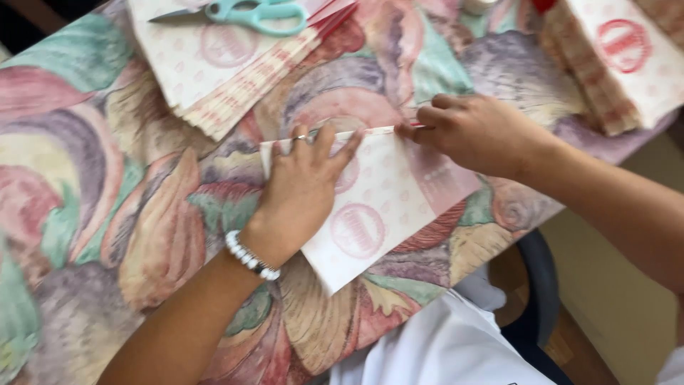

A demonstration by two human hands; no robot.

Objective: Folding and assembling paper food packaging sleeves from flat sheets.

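A white paper sheet (381,207) with round red stamps lies on the flowered tablecloth (107,185), its far edge folded over in a narrow strip. My left hand (303,189), with a ring and a bead bracelet, lies flat on the sheet's left part, fingers spread toward the fold. My right hand (474,132) rests at the sheet's far right corner, with its fingertips pinching the folded edge.
A fanned stack of the same printed sheets (228,71) sits at the back with teal-handled scissors (249,13) on top. A second stack (616,60) stands at the back right. The table edge runs along the right; a dark chair (538,285) stands below it.
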